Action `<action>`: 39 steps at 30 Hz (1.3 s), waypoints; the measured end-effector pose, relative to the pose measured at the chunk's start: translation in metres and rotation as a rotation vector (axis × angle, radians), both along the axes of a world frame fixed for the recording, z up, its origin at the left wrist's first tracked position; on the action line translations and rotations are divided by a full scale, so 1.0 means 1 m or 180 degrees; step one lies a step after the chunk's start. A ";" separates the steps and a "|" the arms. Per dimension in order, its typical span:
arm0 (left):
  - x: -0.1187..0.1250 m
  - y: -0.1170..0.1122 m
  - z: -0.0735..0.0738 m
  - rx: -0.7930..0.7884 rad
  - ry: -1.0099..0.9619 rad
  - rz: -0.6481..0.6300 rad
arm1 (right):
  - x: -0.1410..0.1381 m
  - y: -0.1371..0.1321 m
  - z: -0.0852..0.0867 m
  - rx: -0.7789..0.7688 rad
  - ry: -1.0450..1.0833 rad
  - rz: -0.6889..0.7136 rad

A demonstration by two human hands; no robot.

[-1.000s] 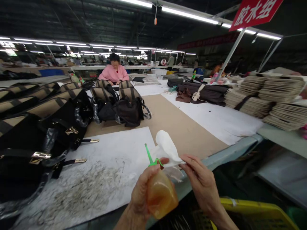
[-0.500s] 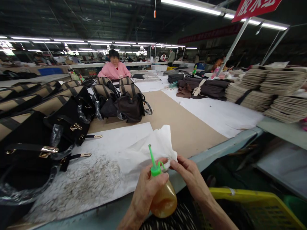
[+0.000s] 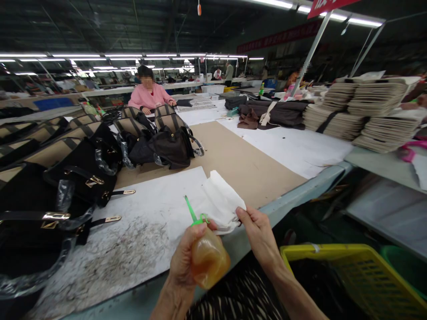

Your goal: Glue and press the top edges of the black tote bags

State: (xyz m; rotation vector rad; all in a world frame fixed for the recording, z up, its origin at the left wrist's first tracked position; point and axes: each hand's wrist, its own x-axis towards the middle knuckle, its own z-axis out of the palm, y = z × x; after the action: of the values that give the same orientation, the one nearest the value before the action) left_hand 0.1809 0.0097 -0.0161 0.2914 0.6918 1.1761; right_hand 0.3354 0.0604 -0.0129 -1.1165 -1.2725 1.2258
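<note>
My left hand (image 3: 185, 255) is wrapped round a squeeze bottle (image 3: 210, 262) of amber liquid with a long green nozzle. The bottle leans, its nozzle pointing up and away to the left. My right hand (image 3: 255, 226) pinches the right edge of a crumpled white cloth or paper sheet (image 3: 222, 200), which I cannot tell apart. Part of that sheet lies behind the bottle and my left fingers, over the table edge. Under it is a white paper (image 3: 147, 195) with dark, stringy glue-like stains (image 3: 123, 253).
Black handbags (image 3: 83, 173) with gold fittings crowd the left. Brown cardboard (image 3: 233, 151) covers the middle table. Stacked beige pieces (image 3: 376, 106) stand at right, above a yellow basket (image 3: 333, 249). A person in pink (image 3: 150, 93) sits across.
The bottle has moved left and tilted further left in my left hand. The white sheet has shifted and folded over, its right edge still in my right fingers. The camera view has turned slightly.
</note>
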 end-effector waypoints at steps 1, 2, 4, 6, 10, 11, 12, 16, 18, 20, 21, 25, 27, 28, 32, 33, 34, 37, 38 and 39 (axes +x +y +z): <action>-0.001 0.000 0.001 -0.0052 0.0022 0.0056 | 0.000 0.000 0.001 0.0049 -0.0068 -0.0038; -0.001 0.000 0.002 -0.0102 0.0058 0.0121 | 0.000 0.001 0.002 0.0084 -0.0128 -0.0078; -0.002 0.000 0.004 -0.0193 0.0144 0.0207 | 0.000 0.004 0.003 0.0144 -0.0237 -0.0181; -0.003 0.001 0.006 -0.0292 0.0236 0.0245 | 0.001 0.007 0.003 0.0212 -0.0338 -0.0273; -0.004 0.006 0.009 -0.0387 0.0440 0.0311 | 0.001 0.011 0.004 0.0382 -0.0546 -0.0355; -0.004 0.007 0.009 -0.0371 0.0485 0.0322 | 0.001 0.011 0.004 0.0435 -0.0609 -0.0373; -0.005 0.007 0.008 -0.0326 0.0498 0.0319 | 0.001 0.012 0.003 0.0502 -0.0682 -0.0410; -0.007 0.004 0.003 0.0153 0.0157 0.0165 | 0.000 0.010 -0.002 0.0907 -0.1103 -0.0726; -0.004 0.001 0.002 0.0350 0.0027 0.0033 | 0.001 0.009 -0.006 0.1167 -0.1358 -0.0854; 0.000 -0.002 0.003 0.0382 0.0042 -0.0090 | 0.001 0.007 -0.010 0.1437 -0.1588 -0.0896; 0.003 -0.002 0.004 0.0350 0.0061 -0.0140 | 0.001 0.007 -0.012 0.1570 -0.1684 -0.0888; 0.013 -0.002 0.009 0.0107 0.0090 -0.0104 | 0.000 0.003 -0.016 0.2054 -0.1969 -0.0702; 0.014 -0.001 0.008 0.0016 0.0122 -0.0033 | -0.001 0.001 -0.016 0.2200 -0.2066 -0.0590; 0.014 -0.001 0.007 -0.0011 0.0153 -0.0009 | -0.001 0.000 -0.016 0.2238 -0.2101 -0.0545; 0.011 -0.002 0.003 -0.0059 0.0197 0.0009 | -0.003 -0.004 -0.017 0.2180 -0.2083 -0.0448; 0.010 -0.002 0.002 -0.0060 0.0176 0.0000 | -0.004 -0.004 -0.016 0.2113 -0.2024 -0.0431; 0.009 -0.002 0.002 -0.0059 0.0156 -0.0017 | -0.005 -0.005 -0.016 0.2029 -0.1944 -0.0418; 0.009 0.000 0.002 -0.0044 0.0140 0.0059 | -0.009 -0.006 -0.011 0.1748 -0.1689 -0.0327; 0.009 0.000 0.003 -0.0041 0.0122 0.0127 | -0.009 -0.007 -0.009 0.1631 -0.1600 -0.0246; 0.009 0.001 0.002 -0.0021 0.0080 0.0199 | -0.010 -0.007 -0.007 0.1518 -0.1504 -0.0134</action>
State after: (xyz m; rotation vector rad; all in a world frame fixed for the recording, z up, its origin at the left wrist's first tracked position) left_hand 0.1901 0.0106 -0.0137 0.2810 0.7310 1.2310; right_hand 0.3254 0.0530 -0.0200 -1.0960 -1.7704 0.5835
